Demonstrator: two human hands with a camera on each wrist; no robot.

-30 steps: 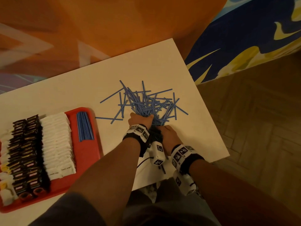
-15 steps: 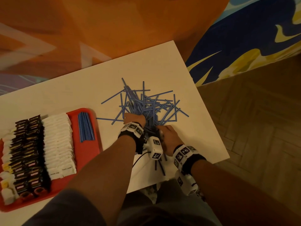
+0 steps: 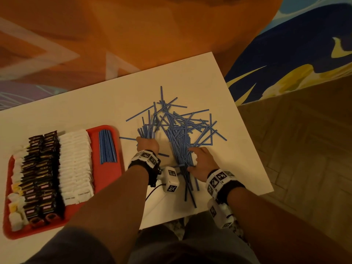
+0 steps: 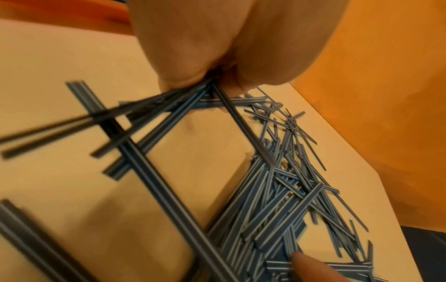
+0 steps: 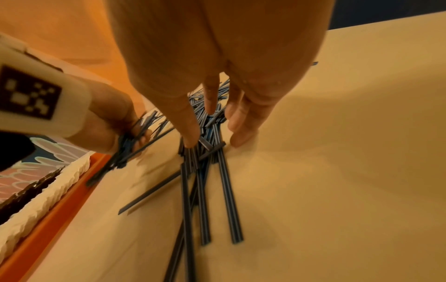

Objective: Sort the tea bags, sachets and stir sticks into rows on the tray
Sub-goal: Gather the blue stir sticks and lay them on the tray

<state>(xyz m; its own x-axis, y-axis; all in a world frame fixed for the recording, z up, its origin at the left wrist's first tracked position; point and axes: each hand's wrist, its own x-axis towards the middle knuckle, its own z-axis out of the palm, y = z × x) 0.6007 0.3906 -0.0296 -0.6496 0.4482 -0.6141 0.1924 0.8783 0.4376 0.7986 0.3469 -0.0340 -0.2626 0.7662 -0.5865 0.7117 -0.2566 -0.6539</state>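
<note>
Red plastic tray (image 3: 106, 174) at left: rows of dark sachets (image 3: 41, 174) and white paper tea bags (image 3: 76, 164), then a neat row of thin blue striped stir sticks (image 3: 107, 146), long axes pointing away from the person. Left hand (image 3: 147, 144) grips a bunch of blue sticks (image 3: 145, 130) (fanned, tips pointing away). Right hand (image 3: 202, 162), fingers straight and spread, presses the loose blue stick pile (image 3: 182, 128) on the white table (image 3: 238, 149); those sticks cross every way.

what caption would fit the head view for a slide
Left hand grips a bunch of blue stir sticks beside the red tray; right hand rests on the loose pile.
</note>
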